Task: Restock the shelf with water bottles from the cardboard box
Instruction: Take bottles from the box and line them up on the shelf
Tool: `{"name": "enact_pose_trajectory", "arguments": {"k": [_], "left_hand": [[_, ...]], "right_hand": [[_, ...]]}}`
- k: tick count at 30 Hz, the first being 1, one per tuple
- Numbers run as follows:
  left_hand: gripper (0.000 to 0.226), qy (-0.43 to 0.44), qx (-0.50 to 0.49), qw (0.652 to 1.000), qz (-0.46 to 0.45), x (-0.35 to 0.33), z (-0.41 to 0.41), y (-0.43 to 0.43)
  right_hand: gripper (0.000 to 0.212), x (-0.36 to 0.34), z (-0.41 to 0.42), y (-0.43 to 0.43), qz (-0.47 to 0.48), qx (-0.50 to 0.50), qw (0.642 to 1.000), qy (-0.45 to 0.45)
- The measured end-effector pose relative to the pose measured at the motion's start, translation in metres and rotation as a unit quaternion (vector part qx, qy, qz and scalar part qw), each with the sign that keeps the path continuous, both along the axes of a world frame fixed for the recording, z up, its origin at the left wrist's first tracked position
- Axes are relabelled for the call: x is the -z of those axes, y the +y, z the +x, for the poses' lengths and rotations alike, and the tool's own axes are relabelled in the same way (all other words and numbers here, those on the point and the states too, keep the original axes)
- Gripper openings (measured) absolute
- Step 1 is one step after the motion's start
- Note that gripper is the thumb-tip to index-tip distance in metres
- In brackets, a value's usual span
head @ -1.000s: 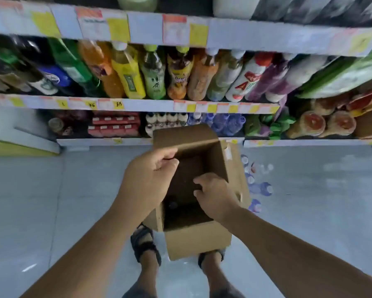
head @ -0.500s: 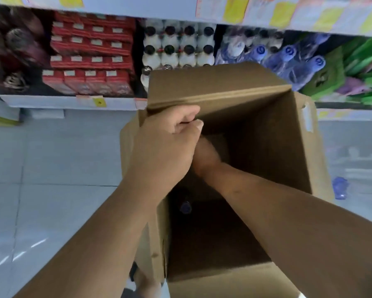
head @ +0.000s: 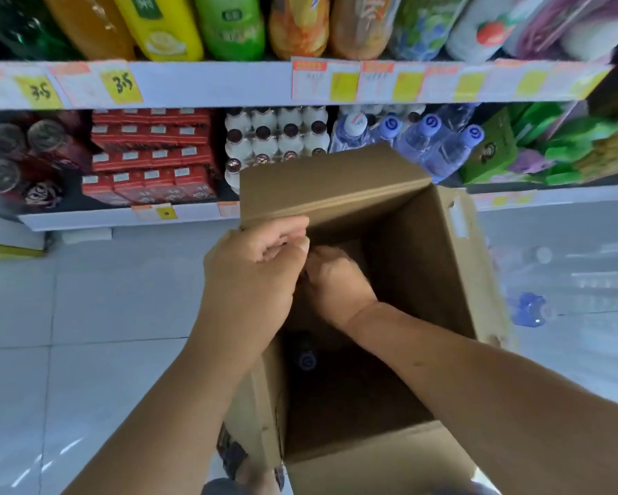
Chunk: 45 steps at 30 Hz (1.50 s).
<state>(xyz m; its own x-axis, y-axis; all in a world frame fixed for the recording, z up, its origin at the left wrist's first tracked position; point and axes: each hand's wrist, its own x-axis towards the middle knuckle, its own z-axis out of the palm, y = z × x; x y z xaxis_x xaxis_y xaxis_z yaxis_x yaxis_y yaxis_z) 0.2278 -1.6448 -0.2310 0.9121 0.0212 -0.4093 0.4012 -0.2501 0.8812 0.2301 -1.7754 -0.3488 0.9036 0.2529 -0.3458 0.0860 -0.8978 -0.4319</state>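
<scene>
At centre frame my left hand [head: 254,280] curls its fingers over the left rim of the cardboard box [head: 425,276]. My right hand [head: 336,284] reaches inside, its fingers hidden; I cannot tell their state. A water bottle [head: 307,360] sits below, inside the box.

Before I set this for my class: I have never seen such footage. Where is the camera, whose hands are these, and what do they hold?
No machine here: a person wears one wide-angle camera on the head, looking down at their own bare hands. The left hand grips the left rim of the open brown cardboard box. The right hand reaches inside; what it holds is hidden. A blue-capped clear water bottle shows deep in the box; similar bottles sit on the white bottom shelf behind.
</scene>
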Motion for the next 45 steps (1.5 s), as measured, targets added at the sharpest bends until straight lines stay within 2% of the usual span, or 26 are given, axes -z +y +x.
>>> {"name": "enact_pose_trajectory", "arguments": {"k": [2,6,11,13,16,17,19,20,22,23,25,28,30,33,36,39,40,42,43,45], "left_hand": [[0.026,0.009,0.010,1.000,-0.001,-0.028,-0.008,0.000],[0.026,-0.009,0.016,0.999,-0.028,-0.117,-0.019,-0.005],[0.032,-0.043,0.014,0.994,-0.095,-0.273,-0.012,-0.018],[0.030,-0.070,0.044,0.989,-0.126,-0.342,-0.009,-0.024],[0.046,-0.119,0.100,0.973,-0.169,-0.443,-0.001,-0.031],[0.043,-0.132,0.121,0.967,-0.184,-0.474,0.002,-0.032],[0.019,-0.151,0.158,0.951,-0.219,-0.526,0.008,-0.030],[0.030,-0.156,0.180,0.943,-0.232,-0.553,0.011,-0.028],[0.072,-0.178,0.221,0.925,-0.252,-0.598,0.016,-0.025],[0.081,-0.189,0.242,0.916,-0.258,-0.619,0.018,-0.025],[0.069,-0.217,0.284,0.892,-0.276,-0.660,0.023,-0.024],[0.047,-0.242,0.338,0.855,-0.310,-0.711,0.032,-0.030],[0.049,-0.250,0.361,0.834,-0.332,-0.739,0.033,-0.038],[0.069,-0.257,0.345,0.834,-0.345,-0.765,0.037,-0.054],[0.104,-0.246,0.304,0.850,-0.355,-0.783,0.039,-0.069],[0.109,-0.259,0.280,0.859,-0.341,-0.800,0.042,-0.083],[0.108,-0.261,0.268,0.862,-0.341,-0.804,0.045,-0.089],[0.105,-0.268,0.245,0.869,-0.336,-0.811,0.055,-0.100],[0.100,-0.274,0.242,0.869,-0.334,-0.814,0.061,-0.106],[0.083,-0.290,0.247,0.867,-0.321,-0.817,0.072,-0.119]], "right_hand": [[0.020,-0.058,-0.012,-0.014,0.036,0.013,0.998,-0.056],[0.014,-0.216,-0.023,-0.036,0.101,0.031,0.978,-0.177],[0.010,-0.430,-0.035,-0.051,0.154,0.065,0.957,-0.236],[0.017,-0.513,-0.036,-0.055,0.177,0.090,0.945,-0.261],[0.024,-0.625,-0.034,-0.061,0.207,0.111,0.928,-0.291],[0.026,-0.660,-0.034,-0.063,0.223,0.118,0.923,-0.289],[0.025,-0.723,-0.030,-0.067,0.266,0.127,0.910,-0.290],[0.023,-0.755,-0.029,-0.069,0.280,0.127,0.901,-0.305],[0.020,-0.813,-0.026,-0.071,0.304,0.125,0.881,-0.342],[0.018,-0.841,-0.025,-0.071,0.315,0.128,0.869,-0.360],[0.014,-0.891,-0.024,-0.071,0.331,0.127,0.849,-0.391],[0.016,-0.945,-0.022,-0.071,0.335,0.116,0.832,-0.427],[0.021,-0.966,-0.021,-0.073,0.363,0.116,0.812,-0.442],[0.027,-0.983,-0.015,-0.078,0.385,0.138,0.792,-0.454],[0.035,-0.989,-0.006,-0.092,0.390,0.153,0.781,-0.463],[0.050,-0.981,-0.007,-0.119,0.363,0.157,0.805,-0.441],[0.048,-0.975,-0.009,-0.130,0.365,0.136,0.820,-0.420],[0.031,-0.960,-0.010,-0.147,0.376,0.075,0.850,-0.362],[0.029,-0.955,-0.008,-0.153,0.384,0.053,0.858,-0.336],[0.038,-0.949,0.002,-0.162,0.399,0.036,0.859,-0.320]]}}
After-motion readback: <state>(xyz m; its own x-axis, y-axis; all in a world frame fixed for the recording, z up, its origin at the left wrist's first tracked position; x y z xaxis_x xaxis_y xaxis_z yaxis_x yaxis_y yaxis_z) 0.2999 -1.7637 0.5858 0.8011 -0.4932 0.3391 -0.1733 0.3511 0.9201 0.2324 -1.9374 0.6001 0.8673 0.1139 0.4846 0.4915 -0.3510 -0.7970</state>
